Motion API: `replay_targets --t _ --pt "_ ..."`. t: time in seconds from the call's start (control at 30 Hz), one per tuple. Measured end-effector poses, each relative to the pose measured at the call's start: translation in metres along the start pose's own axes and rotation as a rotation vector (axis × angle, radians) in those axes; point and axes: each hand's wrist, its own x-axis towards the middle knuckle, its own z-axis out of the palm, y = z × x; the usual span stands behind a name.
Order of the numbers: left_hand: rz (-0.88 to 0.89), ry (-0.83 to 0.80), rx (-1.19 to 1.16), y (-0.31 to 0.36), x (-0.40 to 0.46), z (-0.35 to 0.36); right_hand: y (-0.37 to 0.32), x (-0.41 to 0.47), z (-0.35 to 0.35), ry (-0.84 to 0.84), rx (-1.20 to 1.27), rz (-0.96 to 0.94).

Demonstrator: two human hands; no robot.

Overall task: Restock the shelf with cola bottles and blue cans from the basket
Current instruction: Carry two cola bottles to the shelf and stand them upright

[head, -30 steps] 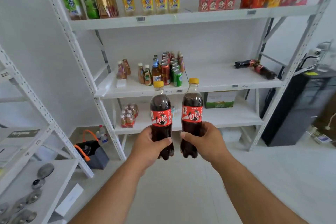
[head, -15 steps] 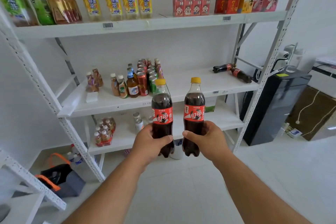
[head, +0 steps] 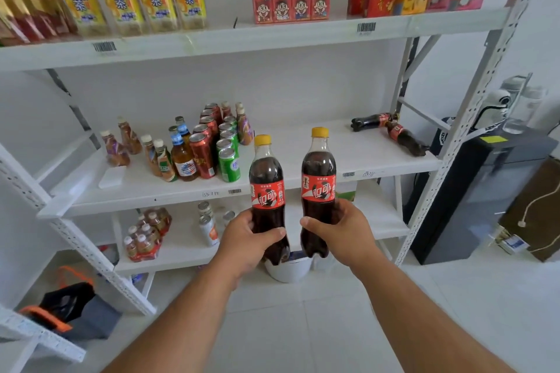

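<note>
Two cola bottles up, one per hand, both upright with yellow caps on top. Left hand point(head: 248, 239) wrapped round the lower body of the left bottle point(head: 266, 197), fingers point(head: 274, 232) curled across the front, grasping firmly. Right hand point(head: 339, 230) clamped the same way round the right bottle point(head: 318, 188), thumb across the front, the other fingers hidden behind the dark plastic. Bottles just beside each other, not touching, held out in front of the middle shelf point(head: 303, 142) and not yet over it.

Beyond the fingertips and a little above: a bare stretch of that shelf. Off to the left of the left fingers, a cluster of cans and small bottles point(head: 209, 145), reds and greens, standing in rows. Well to the right of the right fingers, two more cola bottles lying on their sides point(head: 391, 130) at the shelf's far end. Looks like some cola already delivered, though not stood up.

Down low, behind and left of the left forearm, a dark basket with an orange handle point(head: 65, 306) on the floor; contents impossible to make out from here.

Progress call: early to middle. These two bottles picked up and carried across, still to be set down. No blue cans visible anywhere on the shelf, so that half of the job seems untouched. Likely next: reach forward, stand both bottles on the open patch, back to the basket for more.
</note>
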Motion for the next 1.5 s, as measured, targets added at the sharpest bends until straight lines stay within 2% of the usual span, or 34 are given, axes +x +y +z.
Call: replay_targets --t 0.37,0.83,1.17,1.5 --pt "-0.016 0.011 0.040 0.012 0.074 0.049 0.022 0.081 -0.026 -0.037 0.017 0.036" --pt "0.010 0.036 0.031 0.021 0.191 0.053 0.009 0.187 -0.018 0.008 0.084 0.123" --pt "0.002 0.080 0.036 0.033 0.245 0.071 0.017 0.263 -0.025 -0.070 0.018 0.103" --pt "-0.007 0.197 0.028 0.040 0.289 0.094 0.022 0.338 -0.028 -0.155 -0.026 0.074"
